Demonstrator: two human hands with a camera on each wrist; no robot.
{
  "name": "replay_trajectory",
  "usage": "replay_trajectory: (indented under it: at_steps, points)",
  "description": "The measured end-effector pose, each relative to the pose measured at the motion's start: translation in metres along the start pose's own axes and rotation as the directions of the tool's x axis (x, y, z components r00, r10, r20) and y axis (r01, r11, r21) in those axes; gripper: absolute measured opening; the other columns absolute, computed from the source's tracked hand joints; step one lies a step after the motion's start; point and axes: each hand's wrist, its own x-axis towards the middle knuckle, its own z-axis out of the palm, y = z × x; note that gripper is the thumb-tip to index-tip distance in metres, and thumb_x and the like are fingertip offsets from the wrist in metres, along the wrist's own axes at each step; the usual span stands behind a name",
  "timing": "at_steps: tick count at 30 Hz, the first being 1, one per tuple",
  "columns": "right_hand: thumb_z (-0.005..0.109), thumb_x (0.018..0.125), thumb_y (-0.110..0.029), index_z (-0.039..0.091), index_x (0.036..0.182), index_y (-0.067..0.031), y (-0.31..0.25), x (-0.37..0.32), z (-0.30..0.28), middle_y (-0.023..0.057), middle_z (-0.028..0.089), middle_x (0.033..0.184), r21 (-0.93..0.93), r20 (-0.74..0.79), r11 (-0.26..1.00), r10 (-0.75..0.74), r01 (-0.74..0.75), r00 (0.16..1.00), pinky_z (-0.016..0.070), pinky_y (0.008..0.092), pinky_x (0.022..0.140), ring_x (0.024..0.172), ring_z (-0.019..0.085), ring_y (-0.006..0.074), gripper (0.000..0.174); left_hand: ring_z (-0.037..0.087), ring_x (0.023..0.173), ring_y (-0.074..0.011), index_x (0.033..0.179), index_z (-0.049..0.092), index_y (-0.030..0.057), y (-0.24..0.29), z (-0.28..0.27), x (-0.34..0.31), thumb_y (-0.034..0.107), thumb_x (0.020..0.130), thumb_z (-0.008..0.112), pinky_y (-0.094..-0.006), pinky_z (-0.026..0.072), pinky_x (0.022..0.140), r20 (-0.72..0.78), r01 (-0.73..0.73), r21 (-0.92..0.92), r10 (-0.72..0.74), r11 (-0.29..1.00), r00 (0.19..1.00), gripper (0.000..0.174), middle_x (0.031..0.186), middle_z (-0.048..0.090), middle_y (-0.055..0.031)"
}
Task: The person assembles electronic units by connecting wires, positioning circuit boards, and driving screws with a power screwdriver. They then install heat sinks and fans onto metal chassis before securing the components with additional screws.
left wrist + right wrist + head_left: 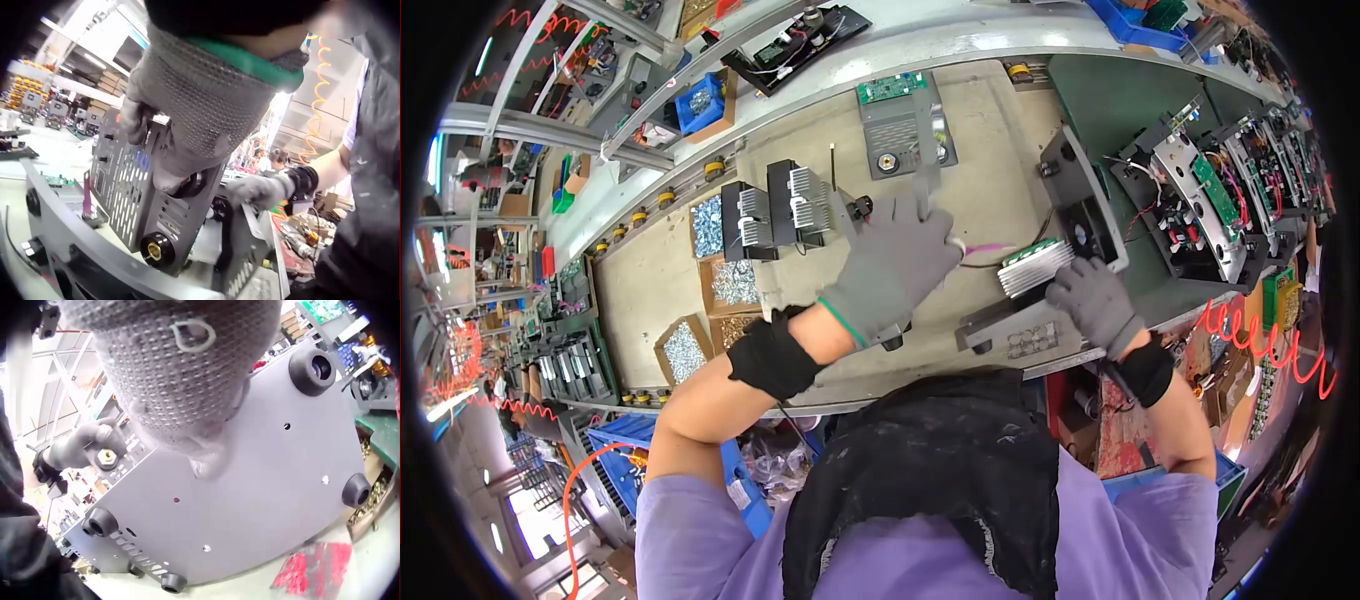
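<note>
My left hand (900,255), in a grey knit glove, holds a dark slotted panel (128,187) by its edge. The panel stands tilted, with a brass-centred socket (154,251) at its lower corner and my thumb by another black round fitting. My gloved right hand (1095,302) grips a grey metal base plate (250,494) tipped so that its underside with black rubber feet (311,372) faces the right wrist camera. The thumb lies on the underside; the other fingertips are hidden. Beside this hand is a silver finned heat sink (1035,268).
A flat grey panel (880,150) with a green circuit board (890,88) lies ahead. Black plates with heat sinks (808,200) stand to the left, near cardboard boxes of screws (682,350). A dark upright frame (1090,200) and several part-built units (1200,190) stand right.
</note>
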Motion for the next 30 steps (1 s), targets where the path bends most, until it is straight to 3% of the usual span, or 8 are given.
replay_trajectory:
  at_steps: [7, 12, 14, 24, 25, 26, 27, 30]
  points:
    - [0.059, 0.074, -0.011, 0.062, 0.088, -0.0158, 0.077, 0.043, -0.002, 0.0022, 0.055, 0.093, -0.161, -0.032, 0.984, -0.085, 0.079, 0.996, 0.0426, 0.0344, 0.084, 0.098, 0.053, 0.0220, 0.015, 0.056, 0.091, -0.0324, 0.088, 0.065, 0.0131, 0.050, 0.055, 0.000, 0.020, 0.078, 0.060, -0.0414, 0.0414, 0.073, -0.004, -0.008, -0.016, 0.008, 1.000, 1.000, 0.013, 0.099, 0.061, -0.0120]
    - [0.061, 0.074, -0.008, 0.065, 0.090, -0.0154, 0.092, 0.052, -0.006, 0.0018, 0.056, 0.095, -0.128, -0.086, 0.989, -0.085, 0.074, 0.993, 0.0427, 0.0343, 0.085, 0.100, 0.053, 0.0224, 0.019, 0.058, 0.088, -0.0291, 0.090, 0.063, 0.0114, 0.063, 0.085, 0.007, 0.019, 0.078, 0.060, -0.0409, 0.0417, 0.069, -0.041, 0.101, -0.028, -0.102, 0.994, 0.994, 0.014, 0.088, 0.059, -0.0080]
    - [0.061, 0.075, -0.008, 0.065, 0.092, -0.0157, 0.093, 0.054, -0.006, 0.0015, 0.057, 0.096, -0.111, -0.081, 0.992, -0.070, 0.061, 0.994, 0.0427, 0.0341, 0.085, 0.101, 0.053, 0.0221, 0.019, 0.058, 0.085, -0.0260, 0.092, 0.062, 0.0108, 0.066, 0.080, 0.013, 0.019, 0.078, 0.061, -0.0398, 0.0414, 0.068, 0.081, 0.179, 0.078, -0.185, 0.981, 0.979, 0.016, 0.085, 0.057, -0.0057]
    - [0.066, 0.072, -0.010, 0.064, 0.095, -0.0156, 0.098, 0.061, 0.002, 0.0022, 0.059, 0.098, 0.069, -0.082, 0.990, -0.116, 0.122, 0.990, 0.0411, 0.0352, 0.085, 0.102, 0.053, 0.0236, 0.024, 0.058, 0.081, -0.0233, 0.107, 0.062, 0.0128, 0.044, 0.085, 0.018, 0.017, 0.081, 0.058, -0.0380, 0.0406, 0.065, 0.038, 0.271, 0.148, -0.279, 0.951, 0.960, 0.026, 0.085, 0.056, -0.0044]
    - [0.068, 0.069, -0.008, 0.063, 0.092, -0.0135, 0.099, 0.064, -0.001, 0.0041, 0.058, 0.094, 0.086, -0.105, 0.984, -0.145, 0.155, 0.984, 0.0405, 0.0339, 0.082, 0.098, 0.054, 0.0255, 0.024, 0.058, 0.083, -0.0234, 0.116, 0.059, 0.0134, 0.046, 0.085, 0.017, 0.017, 0.082, 0.057, -0.0378, 0.0409, 0.066, 0.047, 0.287, 0.136, -0.295, 0.948, 0.954, 0.034, 0.092, 0.057, -0.0061]
    - [0.071, 0.071, -0.015, 0.063, 0.100, -0.0136, 0.100, 0.070, -0.005, 0.0047, 0.059, 0.098, 0.294, -0.014, 0.950, -0.106, 0.105, 0.994, 0.0417, 0.0375, 0.085, 0.103, 0.054, 0.0276, 0.030, 0.059, 0.084, -0.0235, 0.125, 0.056, 0.0140, 0.049, 0.085, 0.017, 0.017, 0.083, 0.056, -0.0376, 0.0411, 0.067, 0.054, 0.305, 0.122, -0.314, 0.944, 0.948, 0.042, 0.099, 0.058, -0.0079]
    - [0.071, 0.071, -0.015, 0.063, 0.100, -0.0136, 0.100, 0.086, -0.014, 0.0047, 0.059, 0.098, 0.281, -0.016, 0.951, -0.130, 0.130, 0.991, 0.0417, 0.0375, 0.085, 0.103, 0.054, 0.0276, 0.030, 0.059, 0.084, -0.0235, 0.125, 0.056, 0.0140, 0.050, 0.085, 0.016, 0.017, 0.083, 0.056, -0.0376, 0.0411, 0.067, 0.042, 0.330, 0.127, -0.338, 0.935, 0.940, 0.042, 0.099, 0.058, -0.0079]
    - [0.069, 0.078, -0.026, 0.060, 0.111, -0.0144, 0.084, 0.149, -0.035, 0.0084, 0.060, 0.104, 0.458, 0.093, 0.888, 0.005, -0.047, 0.996, 0.0438, 0.0460, 0.089, 0.108, 0.054, 0.0314, 0.036, 0.060, 0.086, -0.0231, 0.145, 0.037, 0.0165, 0.053, 0.077, 0.014, 0.014, 0.084, 0.053, -0.0353, 0.0445, 0.071, 0.099, 0.327, 0.049, -0.331, 0.944, 0.939, 0.063, 0.131, 0.048, -0.0223]
